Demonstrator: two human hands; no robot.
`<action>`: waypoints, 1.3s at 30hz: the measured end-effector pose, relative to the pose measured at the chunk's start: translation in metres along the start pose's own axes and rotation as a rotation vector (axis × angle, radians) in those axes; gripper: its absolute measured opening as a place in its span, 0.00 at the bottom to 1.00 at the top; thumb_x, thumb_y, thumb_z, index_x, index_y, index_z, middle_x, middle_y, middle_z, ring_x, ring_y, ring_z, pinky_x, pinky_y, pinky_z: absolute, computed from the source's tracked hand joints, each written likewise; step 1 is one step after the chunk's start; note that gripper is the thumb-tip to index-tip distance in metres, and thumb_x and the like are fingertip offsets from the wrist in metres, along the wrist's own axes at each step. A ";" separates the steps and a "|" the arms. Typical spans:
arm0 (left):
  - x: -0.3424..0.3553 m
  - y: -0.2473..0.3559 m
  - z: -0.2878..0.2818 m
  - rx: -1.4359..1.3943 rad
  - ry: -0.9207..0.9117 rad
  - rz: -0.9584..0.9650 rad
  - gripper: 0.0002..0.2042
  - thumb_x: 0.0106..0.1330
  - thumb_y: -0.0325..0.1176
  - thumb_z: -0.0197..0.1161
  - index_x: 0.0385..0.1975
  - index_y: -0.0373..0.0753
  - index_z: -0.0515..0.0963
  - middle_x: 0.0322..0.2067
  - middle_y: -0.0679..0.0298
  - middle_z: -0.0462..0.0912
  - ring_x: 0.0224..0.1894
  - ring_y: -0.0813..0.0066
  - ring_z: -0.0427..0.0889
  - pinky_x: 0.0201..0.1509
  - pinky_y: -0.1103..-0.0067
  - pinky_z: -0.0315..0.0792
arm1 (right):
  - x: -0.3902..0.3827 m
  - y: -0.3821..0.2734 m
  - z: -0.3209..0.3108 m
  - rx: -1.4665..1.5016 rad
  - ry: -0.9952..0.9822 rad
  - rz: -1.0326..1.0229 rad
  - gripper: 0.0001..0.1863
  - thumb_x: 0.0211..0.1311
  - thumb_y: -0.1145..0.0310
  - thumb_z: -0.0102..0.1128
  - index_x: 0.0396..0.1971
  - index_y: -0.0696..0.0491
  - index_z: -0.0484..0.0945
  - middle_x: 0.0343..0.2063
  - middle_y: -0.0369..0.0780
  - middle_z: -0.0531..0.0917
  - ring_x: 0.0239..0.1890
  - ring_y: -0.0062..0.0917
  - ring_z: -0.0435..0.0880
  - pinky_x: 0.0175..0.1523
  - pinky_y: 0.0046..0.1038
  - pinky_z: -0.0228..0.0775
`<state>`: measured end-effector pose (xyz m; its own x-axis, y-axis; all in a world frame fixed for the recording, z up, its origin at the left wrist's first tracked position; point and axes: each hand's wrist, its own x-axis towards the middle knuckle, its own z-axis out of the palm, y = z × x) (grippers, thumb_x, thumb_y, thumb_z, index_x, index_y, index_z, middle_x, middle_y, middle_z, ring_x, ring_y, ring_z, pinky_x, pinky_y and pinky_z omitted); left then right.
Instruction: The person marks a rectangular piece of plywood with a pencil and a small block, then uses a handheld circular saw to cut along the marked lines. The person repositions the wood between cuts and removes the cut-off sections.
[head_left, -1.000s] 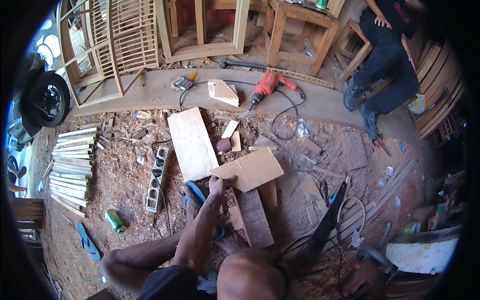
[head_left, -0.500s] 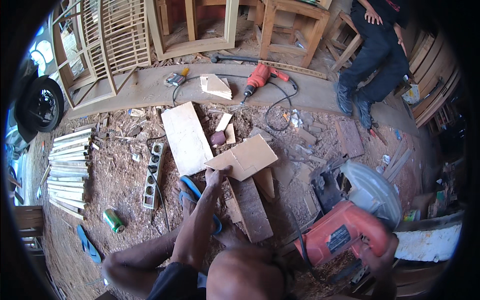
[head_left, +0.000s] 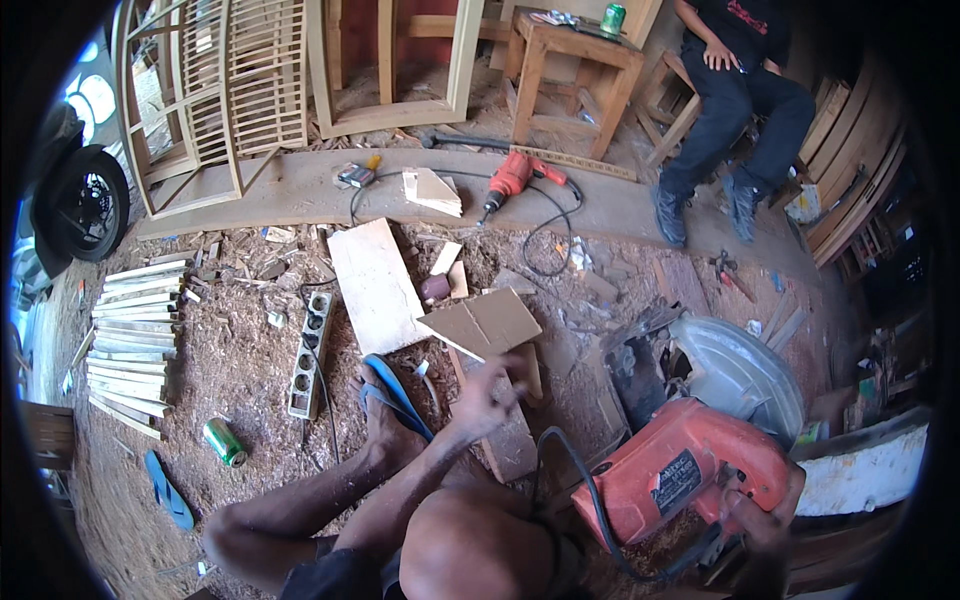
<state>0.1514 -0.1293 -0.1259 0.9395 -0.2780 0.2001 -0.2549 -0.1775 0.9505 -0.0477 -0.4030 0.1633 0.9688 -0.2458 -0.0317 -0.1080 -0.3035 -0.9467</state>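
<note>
My right hand (head_left: 762,512) is wrapped round the rear handle of a red circular saw (head_left: 665,465) with a grey blade guard, at the lower right. Just in front of my knee, my left hand (head_left: 487,398) is empty, with its fingers apart and partly bent. Beyond its fingertips lies a cut piece of brown board (head_left: 485,322) with a slanted end and a line across its face. The piece rests over a dark wooden plank (head_left: 508,440). A larger pale board (head_left: 378,285) lies to the left of it.
A red drill (head_left: 512,176) with its cable lies on the far plank near a small stack of cut pieces (head_left: 433,191). A power strip (head_left: 311,355), a green can (head_left: 224,442) and a row of wooden slats (head_left: 135,345) are at left. Another person (head_left: 735,120) sits at far right.
My left hand has let go of the brown board piece and drawn back toward me and right. The piece now lies lower over the plank. My right hand stays on the saw.
</note>
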 end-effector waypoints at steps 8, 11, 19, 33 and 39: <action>-0.037 0.004 0.014 -0.473 -0.848 -0.551 0.19 0.77 0.44 0.53 0.51 0.33 0.79 0.41 0.61 0.85 0.44 0.73 0.81 0.55 0.75 0.72 | 0.015 -0.004 0.035 0.028 0.035 0.115 0.24 0.52 0.83 0.54 0.53 0.65 0.67 0.29 0.43 0.78 0.20 0.25 0.78 0.24 0.26 0.72; -0.082 -0.010 -0.038 -0.330 -0.276 -0.652 0.18 0.76 0.44 0.55 0.44 0.33 0.82 0.33 0.65 0.84 0.40 0.79 0.79 0.45 0.78 0.73 | 0.022 0.027 0.041 0.080 0.045 0.121 0.20 0.52 0.82 0.58 0.48 0.64 0.72 0.28 0.40 0.80 0.24 0.23 0.80 0.28 0.26 0.74; -0.184 -0.025 -0.112 0.001 -0.189 -0.970 0.09 0.64 0.33 0.66 0.37 0.33 0.82 0.29 0.57 0.84 0.37 0.68 0.85 0.40 0.74 0.78 | 0.064 0.122 0.066 -0.041 -0.032 0.257 0.15 0.50 0.75 0.63 0.40 0.62 0.80 0.28 0.39 0.84 0.31 0.23 0.84 0.38 0.29 0.76; -0.201 -0.025 0.063 0.315 -0.497 -0.205 0.11 0.62 0.33 0.62 0.43 0.41 0.79 0.35 0.59 0.79 0.34 0.60 0.83 0.37 0.70 0.78 | 0.182 0.172 0.075 -1.190 -0.572 0.137 0.18 0.53 0.72 0.60 0.45 0.60 0.80 0.37 0.51 0.87 0.38 0.49 0.87 0.48 0.46 0.79; -0.195 -0.077 0.014 0.552 -0.314 -0.270 0.14 0.60 0.33 0.60 0.47 0.44 0.77 0.39 0.61 0.77 0.32 0.58 0.82 0.35 0.69 0.78 | 0.202 0.294 0.146 -1.747 -0.757 0.055 0.10 0.58 0.69 0.60 0.37 0.50 0.87 0.38 0.41 0.89 0.40 0.33 0.89 0.38 0.39 0.81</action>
<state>-0.0158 -0.0748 -0.2411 0.8970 -0.4019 -0.1840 -0.1786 -0.7104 0.6808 0.1493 -0.4073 -0.1686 0.7853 -0.0363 -0.6180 0.2583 -0.8880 0.3804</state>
